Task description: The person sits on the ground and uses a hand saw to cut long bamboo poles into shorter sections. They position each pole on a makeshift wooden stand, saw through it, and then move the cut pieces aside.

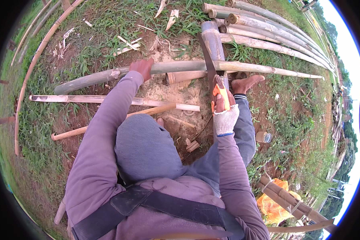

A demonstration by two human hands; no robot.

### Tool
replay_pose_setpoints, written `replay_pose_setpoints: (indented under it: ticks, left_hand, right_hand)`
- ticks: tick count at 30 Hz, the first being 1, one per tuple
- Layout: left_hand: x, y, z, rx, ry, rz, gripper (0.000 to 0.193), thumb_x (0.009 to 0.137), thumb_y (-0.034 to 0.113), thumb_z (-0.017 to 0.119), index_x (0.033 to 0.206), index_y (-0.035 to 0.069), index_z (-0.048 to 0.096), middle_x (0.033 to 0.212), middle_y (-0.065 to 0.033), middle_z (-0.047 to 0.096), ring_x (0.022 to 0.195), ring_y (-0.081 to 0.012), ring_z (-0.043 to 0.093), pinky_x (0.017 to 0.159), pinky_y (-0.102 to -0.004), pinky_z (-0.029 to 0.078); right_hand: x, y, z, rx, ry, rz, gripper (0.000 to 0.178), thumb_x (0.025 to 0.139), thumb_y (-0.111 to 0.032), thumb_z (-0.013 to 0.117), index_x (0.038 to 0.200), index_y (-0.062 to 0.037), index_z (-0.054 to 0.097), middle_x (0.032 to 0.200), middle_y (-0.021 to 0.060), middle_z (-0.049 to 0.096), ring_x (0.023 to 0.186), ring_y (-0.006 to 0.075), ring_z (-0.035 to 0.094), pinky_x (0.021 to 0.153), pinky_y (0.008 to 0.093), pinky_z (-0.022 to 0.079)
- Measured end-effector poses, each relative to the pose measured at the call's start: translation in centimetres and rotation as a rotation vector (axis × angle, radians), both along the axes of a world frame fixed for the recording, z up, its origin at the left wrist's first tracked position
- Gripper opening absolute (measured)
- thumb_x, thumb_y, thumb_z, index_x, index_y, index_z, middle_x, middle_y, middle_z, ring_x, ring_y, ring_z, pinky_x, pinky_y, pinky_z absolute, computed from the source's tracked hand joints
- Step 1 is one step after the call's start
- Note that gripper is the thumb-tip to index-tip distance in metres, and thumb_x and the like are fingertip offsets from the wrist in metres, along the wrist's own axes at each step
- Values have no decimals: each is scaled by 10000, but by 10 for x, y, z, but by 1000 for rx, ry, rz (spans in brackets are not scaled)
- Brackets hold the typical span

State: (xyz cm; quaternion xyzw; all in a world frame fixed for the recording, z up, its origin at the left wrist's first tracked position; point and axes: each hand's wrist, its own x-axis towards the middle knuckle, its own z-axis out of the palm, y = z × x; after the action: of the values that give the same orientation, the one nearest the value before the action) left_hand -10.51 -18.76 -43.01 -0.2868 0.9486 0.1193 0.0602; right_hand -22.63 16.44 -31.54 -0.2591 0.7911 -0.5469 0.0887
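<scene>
Nearest the camera, a black webbing strap crosses the person's purple-sleeved chest, above grey-trousered knees. To the right, the right hand, in a pale knitted fingerless glove, is closed around the orange handle of a hand saw, whose dark blade runs up and away to the long pale-green bamboo pole and crosses it. Beside this hand, a bare foot rests against that pole. A small round jar with a tan lid lies in the grass to the right, and an orange sack sits under tied bamboo at the lower right.

Between the knees and the pole, a thin tan wooden stick and a whitish split bamboo length lie on bare reddish earth.

Farther out, the bare left hand presses down on the pole, fingers curled over its top, left of the blade. Beyond, a thick grey bamboo stub props it, and a stack of long bamboo poles lies on grass.
</scene>
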Motion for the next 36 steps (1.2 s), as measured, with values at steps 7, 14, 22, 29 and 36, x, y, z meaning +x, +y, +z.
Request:
replay_pose_setpoints:
  ticks: [7, 14, 22, 29, 36]
  left_hand:
    - [11, -6, -7, -10, -16, 35, 396, 830, 153, 781, 1177, 118, 594, 1022, -174, 742, 978, -391, 739, 854, -519, 579]
    - [7, 1, -6, 42, -17, 24, 373, 845, 121, 746, 1190, 121, 604, 1016, -162, 748, 985, -393, 739, 858, -518, 581]
    - [15, 18, 11, 31, 34, 51, 365, 862, 93, 719, 1207, 134, 607, 1018, -152, 755, 984, -379, 747, 844, -520, 583]
    - [11, 13, 9, 5, 9, 36, 380, 873, 96, 713, 1235, 138, 603, 1046, -151, 749, 983, -384, 745, 846, -515, 582]
    - [18, 20, 18, -13, -24, 54, 414, 868, 94, 716, 1259, 154, 592, 1045, -148, 735, 974, -383, 742, 872, -518, 570]
  right_hand:
    - [64, 49, 27, 102, -60, -74, 411, 1039, -191, 594, 1376, 45, 611, 1169, 153, 723, 1026, 212, 699, 884, 339, 558]
    - [-1, -25, -6, -37, -3, -27, 341, 1043, -191, 634, 1317, 11, 653, 1030, 74, 719, 784, 92, 610, 688, 269, 530]
    - [42, 54, 7, 32, -44, -93, 389, 1049, -182, 616, 1382, 18, 626, 965, 50, 715, 608, 32, 550, 541, 206, 454]
    - [30, 50, 32, 66, -66, -53, 413, 1048, -232, 634, 1373, 23, 627, 827, 0, 652, 585, 25, 535, 515, 193, 429]
    - [35, 72, 26, 55, -39, -41, 443, 1053, -260, 632, 1399, 16, 611, 897, 32, 687, 598, 36, 557, 520, 205, 438]
